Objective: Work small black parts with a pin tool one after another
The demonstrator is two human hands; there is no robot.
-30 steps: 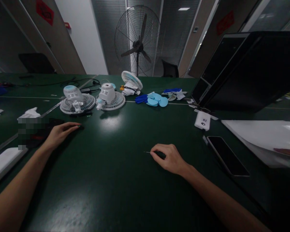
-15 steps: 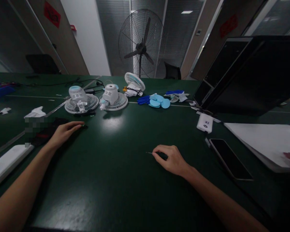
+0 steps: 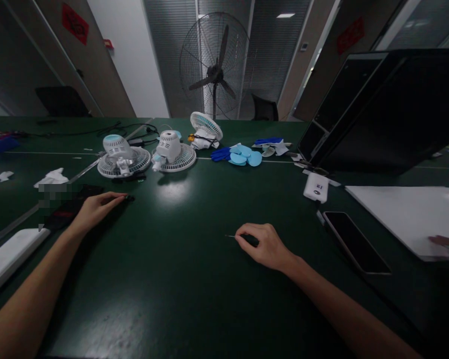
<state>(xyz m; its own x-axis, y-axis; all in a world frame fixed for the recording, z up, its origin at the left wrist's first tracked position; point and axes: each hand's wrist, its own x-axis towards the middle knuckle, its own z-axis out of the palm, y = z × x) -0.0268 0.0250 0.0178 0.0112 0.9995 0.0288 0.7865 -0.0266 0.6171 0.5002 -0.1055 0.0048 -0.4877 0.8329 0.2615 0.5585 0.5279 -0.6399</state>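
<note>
Right hand [image 3: 265, 245] fingers pinched on thin tool [image 3: 230, 236]; left hand [image 3: 97, 208] flat, phone [image 3: 355, 242] near.

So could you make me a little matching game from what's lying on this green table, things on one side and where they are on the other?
Things:
1. phone
2. blue fan blades
3. thin tool
4. small black part

Places:
A. at the left hand's fingertips
B. pinched in the right hand
C. far side, beside the white fans
D. right, near the white sheet

Pairs: 1-D, 2-C, 3-B, 4-A
</note>
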